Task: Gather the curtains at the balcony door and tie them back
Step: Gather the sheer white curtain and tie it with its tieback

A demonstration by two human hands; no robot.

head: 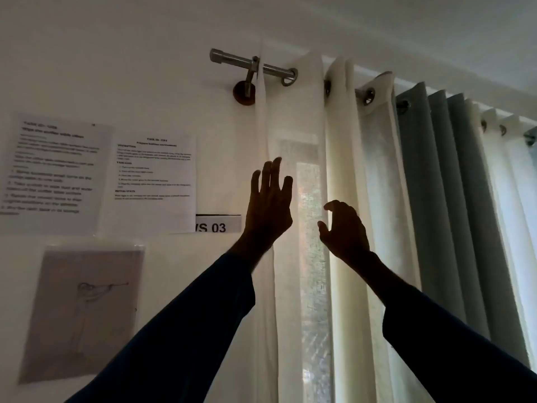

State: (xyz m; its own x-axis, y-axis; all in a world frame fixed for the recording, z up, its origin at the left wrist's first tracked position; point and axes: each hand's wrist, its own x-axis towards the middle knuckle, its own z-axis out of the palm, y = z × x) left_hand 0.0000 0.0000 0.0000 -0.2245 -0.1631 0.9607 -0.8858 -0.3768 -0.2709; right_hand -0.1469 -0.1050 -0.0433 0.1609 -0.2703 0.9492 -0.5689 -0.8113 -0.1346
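Note:
A sheer white curtain (293,117) hangs by metal eyelets from a steel rod (232,60), with light coming through it. To its right hangs a grey-blue curtain (436,175) on the same rod. Both my arms reach upward in dark sleeves. My left hand (268,207) is spread flat, fingers apart, at the white curtain's left edge. My right hand (344,228) is in front of a white fold, fingers curled with thumb and forefinger apart, holding nothing that I can see.
Printed sheets (154,170) and a sketch (84,309) are taped to the white wall at left, with a label reading "WS 03" (218,226). The rod bracket (245,91) is fixed to the wall above. More white curtain (511,170) hangs at far right.

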